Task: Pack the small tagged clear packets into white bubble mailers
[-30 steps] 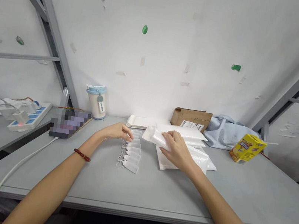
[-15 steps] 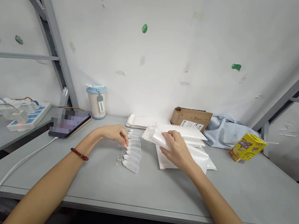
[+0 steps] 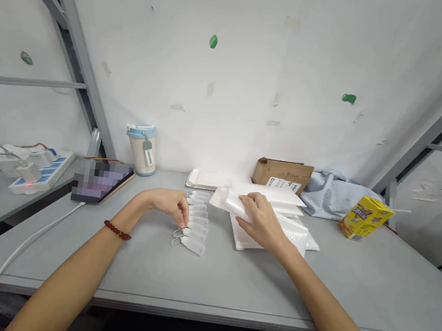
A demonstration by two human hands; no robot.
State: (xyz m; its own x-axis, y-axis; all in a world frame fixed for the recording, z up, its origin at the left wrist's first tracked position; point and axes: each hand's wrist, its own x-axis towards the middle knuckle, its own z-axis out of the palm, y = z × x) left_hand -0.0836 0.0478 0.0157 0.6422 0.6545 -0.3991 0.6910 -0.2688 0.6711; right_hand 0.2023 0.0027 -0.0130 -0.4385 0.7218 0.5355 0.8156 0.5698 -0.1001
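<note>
Small translucent white tags (image 3: 194, 246) with thin loops lie in a column on the grey table. My left hand (image 3: 169, 206), a dark red beaded bracelet at its wrist, is closed in a pinch at the looped end of one tag near the front of the column. What lies between its fingertips is partly hidden. My right hand (image 3: 258, 218) grips a white bubble mailer (image 3: 235, 203), its open-looking end pointing left toward the tags. More white padded mailers (image 3: 296, 232) lie in a loose pile beneath and behind that hand.
A white cup with a blue lid (image 3: 142, 151) and a phone (image 3: 104, 184) on a cable stand at left, beside a power strip (image 3: 47, 175). At the back right are a cardboard box (image 3: 282, 173), a light blue cloth (image 3: 330, 195) and a yellow drink carton (image 3: 364, 219).
My left hand has slid a little toward me along the tags, its fingertips now at a tag closer to the front. My right hand and the mailer have barely moved.
</note>
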